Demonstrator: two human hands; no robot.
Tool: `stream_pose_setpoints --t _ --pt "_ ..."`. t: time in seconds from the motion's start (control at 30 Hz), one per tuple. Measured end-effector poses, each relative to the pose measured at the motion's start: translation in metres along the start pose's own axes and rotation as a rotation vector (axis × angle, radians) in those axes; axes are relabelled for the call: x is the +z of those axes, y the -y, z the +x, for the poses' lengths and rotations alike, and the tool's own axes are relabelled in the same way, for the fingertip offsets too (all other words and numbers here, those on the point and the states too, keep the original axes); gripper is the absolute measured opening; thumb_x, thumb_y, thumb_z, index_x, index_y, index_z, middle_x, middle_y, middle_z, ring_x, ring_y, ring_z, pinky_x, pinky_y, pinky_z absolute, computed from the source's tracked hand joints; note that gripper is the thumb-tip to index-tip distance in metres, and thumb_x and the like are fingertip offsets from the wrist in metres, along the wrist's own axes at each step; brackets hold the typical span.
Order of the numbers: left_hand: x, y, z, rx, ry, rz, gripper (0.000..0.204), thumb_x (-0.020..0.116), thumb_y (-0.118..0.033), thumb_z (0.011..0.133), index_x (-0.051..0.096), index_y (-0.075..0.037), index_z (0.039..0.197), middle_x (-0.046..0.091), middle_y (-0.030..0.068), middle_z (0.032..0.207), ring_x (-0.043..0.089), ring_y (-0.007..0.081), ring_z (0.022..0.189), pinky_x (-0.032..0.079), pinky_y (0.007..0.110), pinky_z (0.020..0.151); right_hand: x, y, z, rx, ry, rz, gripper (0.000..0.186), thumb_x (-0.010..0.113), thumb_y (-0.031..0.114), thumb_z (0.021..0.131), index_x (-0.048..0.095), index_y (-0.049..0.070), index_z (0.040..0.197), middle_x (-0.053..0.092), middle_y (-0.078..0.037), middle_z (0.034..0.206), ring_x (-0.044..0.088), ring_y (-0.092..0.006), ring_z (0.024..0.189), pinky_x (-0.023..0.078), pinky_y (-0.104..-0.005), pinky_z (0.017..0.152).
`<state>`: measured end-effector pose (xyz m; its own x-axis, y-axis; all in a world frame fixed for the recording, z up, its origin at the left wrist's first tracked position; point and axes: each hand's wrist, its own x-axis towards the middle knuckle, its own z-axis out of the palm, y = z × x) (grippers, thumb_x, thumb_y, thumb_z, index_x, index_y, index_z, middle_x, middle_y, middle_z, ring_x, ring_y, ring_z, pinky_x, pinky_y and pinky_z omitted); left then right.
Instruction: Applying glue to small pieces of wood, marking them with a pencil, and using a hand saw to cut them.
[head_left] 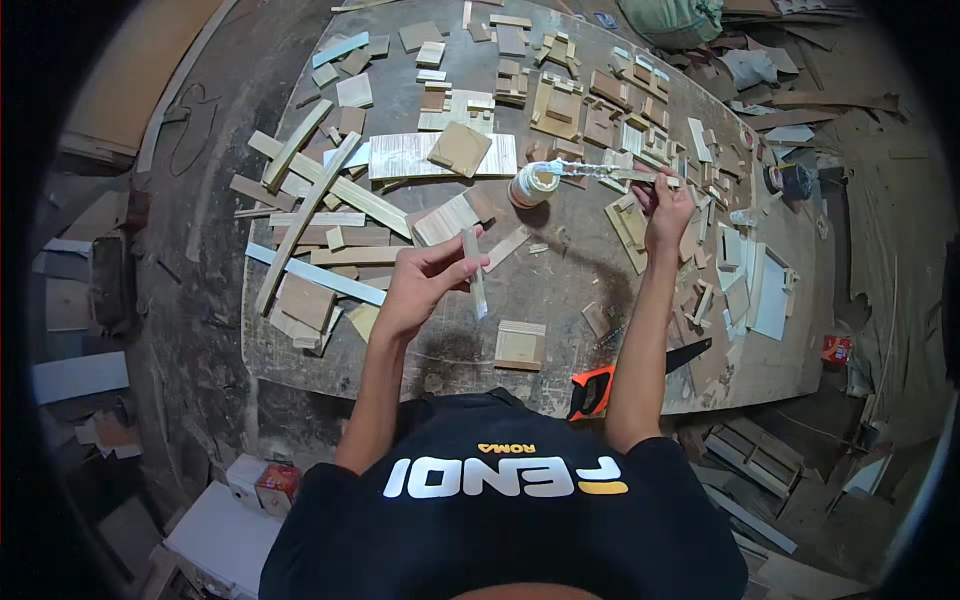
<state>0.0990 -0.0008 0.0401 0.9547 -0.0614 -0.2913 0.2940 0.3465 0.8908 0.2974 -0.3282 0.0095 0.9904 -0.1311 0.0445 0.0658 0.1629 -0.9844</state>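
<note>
White-tipped stick (622, 174) at the rim of a jar (527, 192) of paste (545, 179)

The left hand (428, 285) partly hides the wooden strip (479, 300) it holds.

Black short-sleeved T-shirt (505, 530) with white-and-yellow block lettering (460, 478), bare forearms (642, 350)

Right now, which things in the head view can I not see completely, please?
All in the head view:
- Saw blade: its rear part, behind the right forearm.
- Wood strip: the gripped part, under the left fingers.
- Green sack: its top, cut off by the upper edge.
</note>
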Motion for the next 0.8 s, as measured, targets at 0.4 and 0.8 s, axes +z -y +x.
stream_pose_setpoints --t 0.4,0.8 --pt "0.044 -0.042 -0.032 0.185 0.100 0.062 0.023 0.066 -0.011 0.092 0.070 0.000 0.112 0.072 0.0055 0.095 0.062 0.0074 0.077 0.051 0.024 0.068 -0.015 0.118 -0.115 -0.084 -0.056 0.276 0.025 0.066 0.030 0.093 0.061 0.008 0.103 0.071 -0.014 0.091 0.071 -0.0216 0.078 0.060 -0.0348 0.068" --pt "0.078 -0.059 -0.073 0.285 0.277 0.127 0.018 0.066 -0.011 0.092 0.073 0.000 0.104 0.066 0.0045 0.087 0.057 0.0073 0.073 0.048 0.023 0.064 -0.013 0.150 -0.175 -0.152 -0.228 0.100 0.021 0.066 0.027 0.093 0.056 0.011 0.085 0.069 -0.009 0.071 0.065 -0.0180 0.050 0.052 -0.0265 0.045"
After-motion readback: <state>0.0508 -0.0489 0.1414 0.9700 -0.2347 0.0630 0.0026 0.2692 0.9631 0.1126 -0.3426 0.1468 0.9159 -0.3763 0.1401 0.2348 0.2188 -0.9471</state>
